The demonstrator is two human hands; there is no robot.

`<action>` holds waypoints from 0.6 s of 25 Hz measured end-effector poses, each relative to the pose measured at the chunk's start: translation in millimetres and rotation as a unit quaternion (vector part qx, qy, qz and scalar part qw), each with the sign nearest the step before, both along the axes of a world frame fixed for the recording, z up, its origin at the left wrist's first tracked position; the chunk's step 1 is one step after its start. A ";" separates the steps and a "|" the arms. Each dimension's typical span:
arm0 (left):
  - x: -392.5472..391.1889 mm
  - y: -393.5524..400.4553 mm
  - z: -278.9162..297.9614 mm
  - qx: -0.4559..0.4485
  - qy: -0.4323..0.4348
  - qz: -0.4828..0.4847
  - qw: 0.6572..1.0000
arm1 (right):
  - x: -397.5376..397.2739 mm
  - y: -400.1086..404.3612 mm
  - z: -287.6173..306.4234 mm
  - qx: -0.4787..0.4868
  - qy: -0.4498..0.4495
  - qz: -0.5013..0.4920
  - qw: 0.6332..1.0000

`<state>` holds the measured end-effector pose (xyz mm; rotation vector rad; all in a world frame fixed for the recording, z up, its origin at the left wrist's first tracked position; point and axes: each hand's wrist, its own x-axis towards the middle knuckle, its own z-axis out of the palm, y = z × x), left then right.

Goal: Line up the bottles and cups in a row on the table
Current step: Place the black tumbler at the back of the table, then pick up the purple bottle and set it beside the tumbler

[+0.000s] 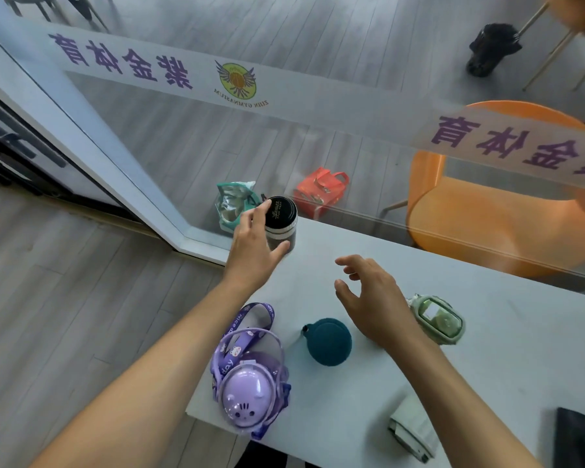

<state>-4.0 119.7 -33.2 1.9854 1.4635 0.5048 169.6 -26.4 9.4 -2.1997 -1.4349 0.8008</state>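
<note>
the left hand (254, 244) is at the steel flask with the black lid (280, 217), which stands upright at the far left corner of the surface (487, 366), close against the glass partition (352, 157). its fingers (262, 208) curl round the lid side and the thumb lies against the lower body; the grip appears closed on the flask, though whether it bears weight cannot be told.

the right hand (374, 305) hovers over the middle of the surface, fingers spread and slack, holding nothing.

remaining items: the purple bottle with strap (249, 393) at the near left edge, the teal bottle (328, 342) just right of it, and the green bottle (439, 319) further right, partly behind the right wrist. all stand upright, long axes vertical. a folded cloth (414, 430) lies near the front edge.

judgement: the three near items already lie roughly along one left-to-right line; the flask sits well apart, beyond them and away from the person. the coming move turns on drawing it toward the person. the left hand is nearer and already placed. risk: the flask stands near the surface's corner.
</note>
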 end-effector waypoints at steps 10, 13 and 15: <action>-95.0 -155.7 -0.1 -0.039 0.074 -0.101 0.991 | -38.1 -70.8 -26.2 -0.028 -0.074 0.088 0.993; -113.1 -174.6 -6.3 -0.030 0.113 -0.124 0.985 | -48.0 -73.0 -37.7 -0.073 -0.114 0.099 0.986; -117.3 -178.9 -6.8 -0.021 0.131 -0.149 0.980 | -51.5 -76.0 -42.6 -0.064 -0.100 0.079 0.990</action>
